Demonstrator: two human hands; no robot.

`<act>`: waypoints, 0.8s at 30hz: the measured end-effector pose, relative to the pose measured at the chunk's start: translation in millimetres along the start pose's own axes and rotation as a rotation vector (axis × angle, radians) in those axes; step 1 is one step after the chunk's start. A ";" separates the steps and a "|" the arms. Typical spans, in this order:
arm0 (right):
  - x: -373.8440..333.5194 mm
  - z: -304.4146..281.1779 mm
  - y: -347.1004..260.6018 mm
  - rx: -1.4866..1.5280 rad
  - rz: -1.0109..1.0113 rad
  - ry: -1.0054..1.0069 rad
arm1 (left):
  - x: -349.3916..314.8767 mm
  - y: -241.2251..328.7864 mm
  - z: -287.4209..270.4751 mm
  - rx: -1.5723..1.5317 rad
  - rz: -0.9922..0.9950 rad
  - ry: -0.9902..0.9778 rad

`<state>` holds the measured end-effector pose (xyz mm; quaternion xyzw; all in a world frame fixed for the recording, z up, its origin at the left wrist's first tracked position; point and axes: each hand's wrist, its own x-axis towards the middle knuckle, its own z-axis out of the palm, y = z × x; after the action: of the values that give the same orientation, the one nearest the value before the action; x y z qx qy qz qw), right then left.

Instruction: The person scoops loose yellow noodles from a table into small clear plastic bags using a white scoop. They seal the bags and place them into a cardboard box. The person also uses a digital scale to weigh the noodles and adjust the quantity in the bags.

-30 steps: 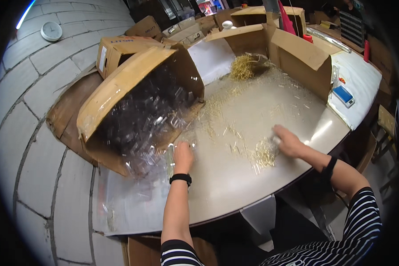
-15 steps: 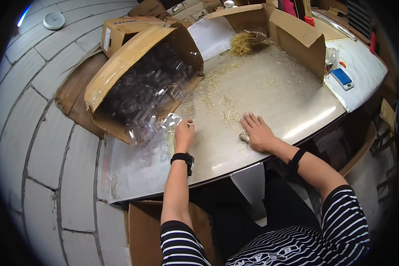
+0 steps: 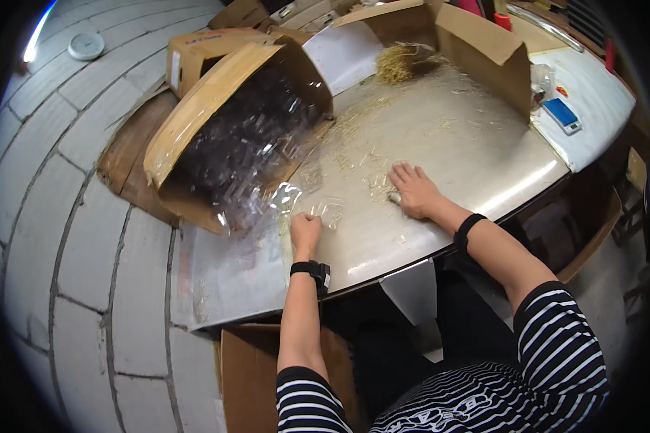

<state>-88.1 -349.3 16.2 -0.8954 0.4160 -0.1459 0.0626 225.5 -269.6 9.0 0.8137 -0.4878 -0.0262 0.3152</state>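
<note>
hands are now sitting closer together: right hand (image 3: 414,190) has come back from the far straw, lying flat with fingers apart on the table (image 3: 484,144); left hand (image 3: 305,229) is pinching a clear bag (image 3: 330,211), fingers together

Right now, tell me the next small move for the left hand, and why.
Probably lift the small clear bag free: the left hand already touches its edge, while the right hand lies flat on the scattered straw-coloured pieces beside it.

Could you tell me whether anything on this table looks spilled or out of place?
Yes: the cardboard box lies tipped on its side, clear plastic pieces spilling from its mouth, and thin pale slivers lie scattered over the table.
</note>
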 end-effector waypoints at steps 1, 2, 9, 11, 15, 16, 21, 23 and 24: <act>1.5 2.8 -2.2 0.004 -0.015 0.003 | 4.4 3.8 8.0 -0.027 0.044 0.017; 1.2 5.7 -5.1 0.009 -0.029 0.006 | 4.9 -1.1 3.7 -0.324 -0.083 -0.090; -17.6 12.9 -2.2 0.174 0.064 0.107 | -70.0 79.8 -39.9 -1.142 -0.358 -0.174; -9.9 8.6 -14.9 0.210 0.099 0.141 | -103.1 91.5 -53.1 -1.234 -0.408 -0.165; -12.7 6.1 -32.5 0.133 -0.099 0.026 | -167.9 69.7 -52.5 -1.586 -0.453 -0.243; -11.0 15.4 -30.7 0.093 -0.157 -0.042 | -190.9 71.0 -53.2 -1.607 -0.476 -0.253; -25.3 -4.4 15.8 0.747 -0.038 -0.013 | -295.9 33.2 -66.3 -1.503 -0.632 -0.396; -31.4 -28.9 7.3 0.795 0.103 0.120 | -329.1 18.5 -57.4 -1.425 -0.790 -0.440; -27.3 -10.8 11.2 0.752 0.134 0.152 | -338.7 13.9 -41.5 -1.388 -0.861 -0.513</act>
<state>-116.3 -335.6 18.1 -0.7674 0.3946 -0.3497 0.3648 52.1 20.5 -40.0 0.5195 -0.0657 -0.6198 0.5845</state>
